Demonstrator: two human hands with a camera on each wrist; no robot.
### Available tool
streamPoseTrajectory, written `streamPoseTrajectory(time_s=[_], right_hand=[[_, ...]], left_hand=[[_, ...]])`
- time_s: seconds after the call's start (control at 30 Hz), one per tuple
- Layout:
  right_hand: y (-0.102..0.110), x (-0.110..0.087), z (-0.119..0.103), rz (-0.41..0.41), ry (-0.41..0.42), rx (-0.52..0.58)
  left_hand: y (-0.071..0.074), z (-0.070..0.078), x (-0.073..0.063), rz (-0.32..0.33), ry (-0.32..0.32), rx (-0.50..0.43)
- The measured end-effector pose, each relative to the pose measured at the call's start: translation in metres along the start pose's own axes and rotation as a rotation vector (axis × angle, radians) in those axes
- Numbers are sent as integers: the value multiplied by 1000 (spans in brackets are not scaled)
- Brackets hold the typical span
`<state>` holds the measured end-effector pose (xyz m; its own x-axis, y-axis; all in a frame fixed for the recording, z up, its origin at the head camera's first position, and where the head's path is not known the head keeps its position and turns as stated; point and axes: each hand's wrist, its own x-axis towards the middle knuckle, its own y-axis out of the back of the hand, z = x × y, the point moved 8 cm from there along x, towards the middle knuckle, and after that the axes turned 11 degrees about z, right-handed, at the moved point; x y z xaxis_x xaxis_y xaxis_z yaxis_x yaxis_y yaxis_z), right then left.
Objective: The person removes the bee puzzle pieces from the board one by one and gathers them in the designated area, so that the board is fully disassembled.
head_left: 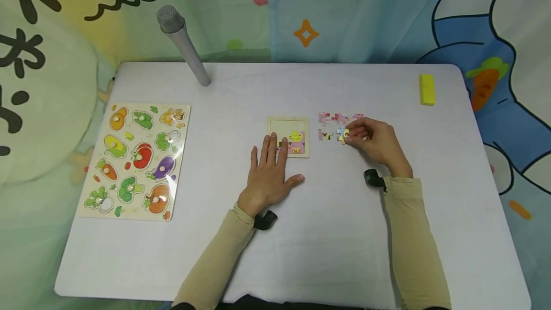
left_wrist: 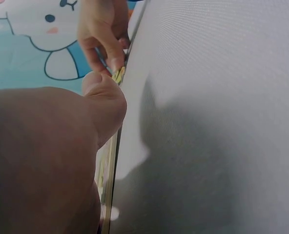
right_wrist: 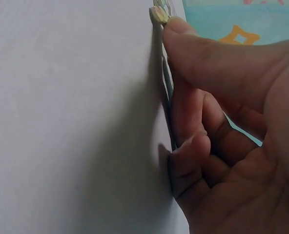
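Observation:
A small square wooden puzzle frame (head_left: 287, 123) lies mid-table, with some jigsaw pieces (head_left: 297, 143) of a yellow figure fitted along its lower part. My left hand (head_left: 269, 176) rests flat with straight fingers, their tips over the frame's lower left. To the right, my right hand (head_left: 376, 143) pinches a jigsaw piece (head_left: 342, 133) between thumb and index finger. In the right wrist view the pinched piece (right_wrist: 160, 14) is at the thumb tip, close to the tabletop. Several loose pink pieces (head_left: 337, 118) lie just beyond and left of that hand.
A wooden vegetable peg puzzle board (head_left: 142, 157) lies on the left of the white table (head_left: 327, 248). At the back left a grey microphone (head_left: 185, 44) stands tilted. A yellow block (head_left: 427, 89) sits at the back right. A patterned curtain (head_left: 344, 13) hangs behind.

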<state>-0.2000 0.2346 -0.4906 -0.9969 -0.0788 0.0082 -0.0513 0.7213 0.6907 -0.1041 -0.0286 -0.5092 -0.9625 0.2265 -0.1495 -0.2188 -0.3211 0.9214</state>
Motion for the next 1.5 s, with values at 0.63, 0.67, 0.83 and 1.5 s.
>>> streamPoseTrajectory(time_s=[0.63, 0.67, 0.83, 1.5], right_hand=[[-3, 1, 0, 7, 31, -40], [-3, 1, 0, 8, 33, -41], [-3, 1, -1, 3, 28, -39], [-4, 6, -20, 98, 98, 21]], left_hand=[[0, -1, 0, 0, 5, 21], [0, -1, 0, 0, 6, 21], [-1, -1, 0, 1, 6, 22], [0, -2, 0, -7, 0, 34]])
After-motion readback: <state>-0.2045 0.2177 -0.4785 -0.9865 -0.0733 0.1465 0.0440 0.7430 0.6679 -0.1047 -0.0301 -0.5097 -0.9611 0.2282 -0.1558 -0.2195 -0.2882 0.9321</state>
